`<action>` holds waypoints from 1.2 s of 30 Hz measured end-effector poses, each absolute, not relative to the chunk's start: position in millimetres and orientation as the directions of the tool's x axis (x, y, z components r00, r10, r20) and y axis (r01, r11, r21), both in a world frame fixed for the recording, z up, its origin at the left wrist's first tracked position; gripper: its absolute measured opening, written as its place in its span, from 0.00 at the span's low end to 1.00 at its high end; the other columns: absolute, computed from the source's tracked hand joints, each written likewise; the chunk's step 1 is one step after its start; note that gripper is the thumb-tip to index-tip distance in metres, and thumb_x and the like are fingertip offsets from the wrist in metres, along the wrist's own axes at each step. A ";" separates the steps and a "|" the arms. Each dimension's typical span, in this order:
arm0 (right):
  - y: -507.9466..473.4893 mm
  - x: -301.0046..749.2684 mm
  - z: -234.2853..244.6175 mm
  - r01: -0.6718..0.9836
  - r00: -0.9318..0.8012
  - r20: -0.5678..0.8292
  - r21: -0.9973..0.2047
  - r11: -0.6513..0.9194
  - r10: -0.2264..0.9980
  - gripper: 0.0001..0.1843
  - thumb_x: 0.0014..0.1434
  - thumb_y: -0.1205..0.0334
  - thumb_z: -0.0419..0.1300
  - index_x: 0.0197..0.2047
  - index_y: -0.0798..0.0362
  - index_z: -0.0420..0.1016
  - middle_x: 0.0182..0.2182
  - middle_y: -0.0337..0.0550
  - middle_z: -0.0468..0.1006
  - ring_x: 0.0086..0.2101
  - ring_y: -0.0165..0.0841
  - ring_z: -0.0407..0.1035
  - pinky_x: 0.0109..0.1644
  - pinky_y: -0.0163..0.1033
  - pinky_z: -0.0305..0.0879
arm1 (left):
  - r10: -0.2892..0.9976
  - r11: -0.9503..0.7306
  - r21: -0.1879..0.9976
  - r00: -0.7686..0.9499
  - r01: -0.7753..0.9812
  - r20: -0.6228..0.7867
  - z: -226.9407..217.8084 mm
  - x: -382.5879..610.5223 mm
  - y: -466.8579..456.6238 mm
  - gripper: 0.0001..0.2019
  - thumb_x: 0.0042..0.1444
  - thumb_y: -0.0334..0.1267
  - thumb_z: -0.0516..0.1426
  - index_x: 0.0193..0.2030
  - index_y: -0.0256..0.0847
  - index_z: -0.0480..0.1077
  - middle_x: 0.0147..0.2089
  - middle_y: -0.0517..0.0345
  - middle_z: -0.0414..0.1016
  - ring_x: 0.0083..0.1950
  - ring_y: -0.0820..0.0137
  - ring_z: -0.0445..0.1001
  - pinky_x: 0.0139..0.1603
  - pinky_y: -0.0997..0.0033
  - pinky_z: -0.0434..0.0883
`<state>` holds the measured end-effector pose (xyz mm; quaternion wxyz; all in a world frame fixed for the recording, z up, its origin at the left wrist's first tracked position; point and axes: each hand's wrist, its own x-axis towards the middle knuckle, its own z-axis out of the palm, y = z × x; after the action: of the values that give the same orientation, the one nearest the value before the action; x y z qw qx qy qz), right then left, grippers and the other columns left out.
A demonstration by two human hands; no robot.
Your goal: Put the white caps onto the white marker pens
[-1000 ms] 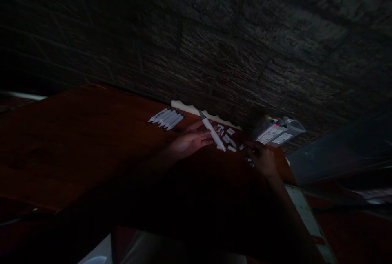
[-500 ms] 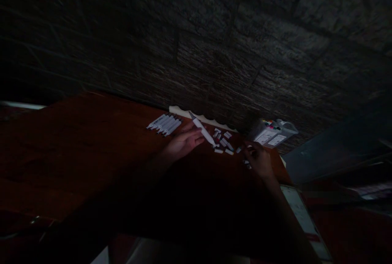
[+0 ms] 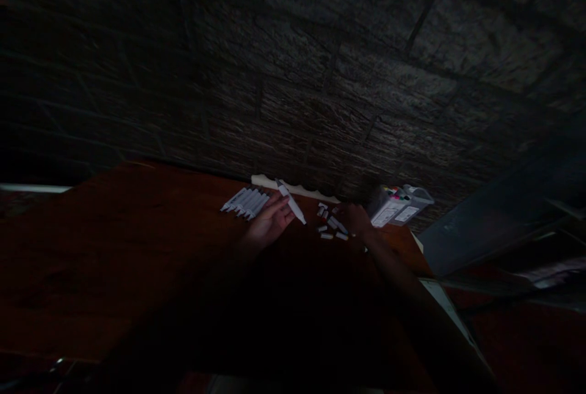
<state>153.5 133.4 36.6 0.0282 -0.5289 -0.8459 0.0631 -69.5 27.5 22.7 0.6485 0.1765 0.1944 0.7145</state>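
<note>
On the table, left hand grips a slim white marker — right hand (among caps) unclear.

The right hand has slid from about 4 o'clock of the loose caps to their 3 o'clock edge, nearer the marker box. The left hand has drawn its white marker off toward 9 o'clock. It is now just beside the row of markers, and the marker's lower tip is clear of the caps.

A white marker slants upward, seemingly uncapped, small caps scattered just beside.
</note>
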 end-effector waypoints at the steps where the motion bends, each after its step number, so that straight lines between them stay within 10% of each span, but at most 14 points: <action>1: 135.5 151.0 36.4 0.896 -0.434 -0.031 -0.124 0.427 0.901 0.14 0.62 0.62 0.57 0.46 0.50 0.81 0.44 0.49 0.83 0.44 0.39 0.77 0.44 0.35 0.67 | 0.995 -0.085 0.502 -0.098 -0.861 0.001 22.5 -69.5 27.6 0.08 0.51 0.24 0.61 0.36 0.39 0.70 0.32 0.63 0.75 0.34 0.75 0.76 0.39 0.75 0.72; 7: 128.9 160.1 39.5 0.886 -0.447 -0.029 -0.149 0.439 0.894 0.14 0.62 0.64 0.56 0.45 0.52 0.81 0.43 0.52 0.82 0.43 0.40 0.77 0.44 0.37 0.68 | 0.997 -0.075 0.510 -0.083 -0.857 0.007 19.0 -67.7 28.0 0.09 0.51 0.24 0.61 0.38 0.40 0.71 0.35 0.61 0.78 0.38 0.74 0.77 0.42 0.74 0.73; 12: 81.6 183.8 44.8 0.503 -0.587 0.209 -0.663 0.554 0.782 0.15 0.61 0.57 0.58 0.49 0.52 0.78 0.44 0.47 0.82 0.42 0.36 0.76 0.46 0.40 0.71 | 0.994 -0.102 0.552 -0.101 -0.828 0.033 15.7 -63.4 28.6 0.11 0.51 0.23 0.61 0.40 0.39 0.72 0.38 0.59 0.79 0.41 0.73 0.78 0.46 0.73 0.73; 16: 46.5 183.6 36.3 0.343 -0.543 0.226 -0.819 0.459 0.809 0.16 0.56 0.57 0.62 0.47 0.51 0.79 0.45 0.46 0.82 0.44 0.38 0.76 0.50 0.44 0.71 | 0.989 -0.149 0.634 -0.116 -0.759 0.092 14.7 -59.0 28.0 0.12 0.49 0.23 0.62 0.40 0.39 0.72 0.39 0.59 0.78 0.44 0.72 0.77 0.50 0.71 0.73; 36: 35.2 179.5 33.2 0.359 -0.484 0.249 -0.818 0.449 0.839 0.15 0.58 0.55 0.62 0.47 0.50 0.80 0.43 0.44 0.83 0.42 0.37 0.76 0.49 0.43 0.71 | 0.994 -0.098 0.760 -0.032 -0.643 0.101 14.0 -43.5 22.2 0.10 0.48 0.25 0.65 0.38 0.36 0.73 0.41 0.53 0.80 0.44 0.66 0.79 0.45 0.70 0.75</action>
<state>179.5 35.2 33.2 0.3342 -0.3825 -0.7830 0.3591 -43.5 22.2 14.0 0.6148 0.3252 0.2701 0.6658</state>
